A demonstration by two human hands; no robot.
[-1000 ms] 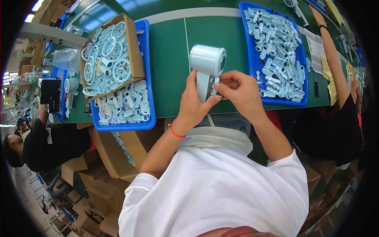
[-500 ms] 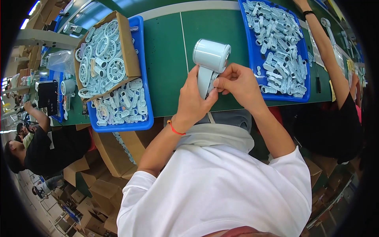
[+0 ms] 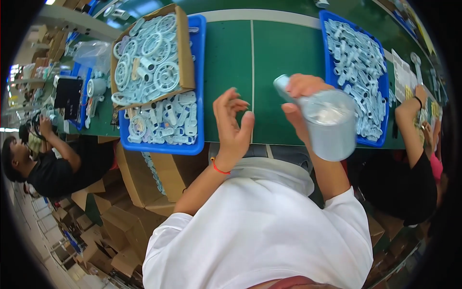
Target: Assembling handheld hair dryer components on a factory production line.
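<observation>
A pale blue handheld fan body (image 3: 332, 132), with a wide cylinder head and a short handle, is in the grip of my right hand (image 3: 308, 86). Its handle points up and left, and the head hangs toward me, blurred by motion. My fingers wrap around the handle. To the left, my left hand (image 3: 232, 125), with a red cord at its wrist, is raised over the near edge of the green table (image 3: 228, 58). That hand is empty, its fingers apart and loosely bent.
A cardboard box (image 3: 186, 58) of spoked rings rests on a blue tray (image 3: 166, 148) of small parts at left. Another blue tray (image 3: 329, 62) at right holds many pale blue pieces. People sit at both sides; a co-worker's arm (image 3: 409, 120) reaches over the table at right.
My left hand has let go of the fan body and is now apart from it. My right hand has taken it by the handle and swung it to the right, turning its head toward me.
</observation>
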